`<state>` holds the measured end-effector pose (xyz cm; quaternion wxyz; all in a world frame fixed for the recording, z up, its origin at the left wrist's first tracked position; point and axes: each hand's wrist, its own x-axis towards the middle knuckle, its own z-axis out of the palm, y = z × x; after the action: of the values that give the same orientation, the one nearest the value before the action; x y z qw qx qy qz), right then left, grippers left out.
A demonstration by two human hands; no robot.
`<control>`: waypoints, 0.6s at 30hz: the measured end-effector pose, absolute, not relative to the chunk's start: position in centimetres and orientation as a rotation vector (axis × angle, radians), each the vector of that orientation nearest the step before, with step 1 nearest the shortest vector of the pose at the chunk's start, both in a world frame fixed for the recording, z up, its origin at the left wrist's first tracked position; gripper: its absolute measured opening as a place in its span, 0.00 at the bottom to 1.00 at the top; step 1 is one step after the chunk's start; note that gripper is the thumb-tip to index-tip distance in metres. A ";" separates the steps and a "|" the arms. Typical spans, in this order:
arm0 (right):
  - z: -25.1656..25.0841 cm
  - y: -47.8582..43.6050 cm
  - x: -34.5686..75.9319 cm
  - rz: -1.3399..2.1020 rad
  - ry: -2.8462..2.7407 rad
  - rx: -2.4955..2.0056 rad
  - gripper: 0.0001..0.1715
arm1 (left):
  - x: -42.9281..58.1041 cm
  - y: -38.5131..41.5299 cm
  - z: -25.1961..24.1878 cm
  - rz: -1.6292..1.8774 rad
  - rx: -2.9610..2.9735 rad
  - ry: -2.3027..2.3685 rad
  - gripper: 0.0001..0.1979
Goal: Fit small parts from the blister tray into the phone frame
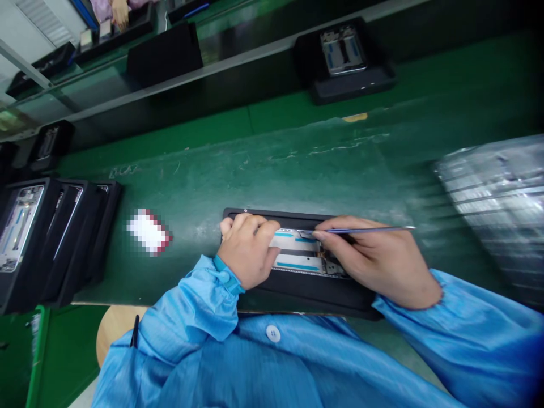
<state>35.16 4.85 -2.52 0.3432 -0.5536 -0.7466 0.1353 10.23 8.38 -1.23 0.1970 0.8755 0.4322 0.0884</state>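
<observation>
In front of me a black foam tray holds a phone frame with white panels, blue strips and small parts at its right end. My left hand is closed over the frame's left end, fingers curled and thumb pressed against it. Between thumb and fingers, my right hand pinches a thin blue-purple metal tool. Its thin tip is over the upper blue strip, but whether it touches cannot be made out. Both hands cover parts of the frame.
Black trays with phone frames stand at the left. A blurred white card lies on the green bench. Shiny plastic-wrapped trays are at the right. Another tray sits beyond; a co-worker's hand shows far left.
</observation>
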 end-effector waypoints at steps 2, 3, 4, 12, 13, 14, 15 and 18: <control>-2.6 4.7 35.0 0.324 -1.941 -1.429 0.14 | 10.2 8.4 -1.2 0.254 2.449 1.211 0.18; -2.7 4.7 34.9 0.316 -1.941 -1.423 0.13 | 10.2 8.4 -1.2 0.256 2.447 1.212 0.18; -2.9 4.7 34.9 0.312 -1.938 -1.421 0.11 | 10.2 8.4 -1.2 0.254 2.446 1.212 0.18; -2.6 3.9 34.5 0.323 -1.890 -1.407 0.05 | 10.3 8.3 -1.2 0.292 2.437 1.228 0.16; -2.0 3.3 34.8 0.328 -1.874 -1.379 0.04 | 10.2 8.2 -1.3 0.353 2.431 1.270 0.15; -1.4 2.6 35.3 0.323 -1.863 -1.350 0.05 | 9.8 8.1 -1.3 0.430 2.423 1.332 0.14; -0.7 1.9 36.0 0.303 -1.875 -1.325 0.07 | 9.4 7.9 -1.4 0.512 2.408 1.412 0.14; 1.0 2.8 39.5 0.043 -1.986 -1.366 0.15 | 7.4 7.6 -1.8 0.641 2.295 1.688 0.15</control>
<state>39.54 2.80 0.98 0.3573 -0.5293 -0.7693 0.0168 7.43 7.58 -1.85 0.1103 0.7812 0.5745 0.2182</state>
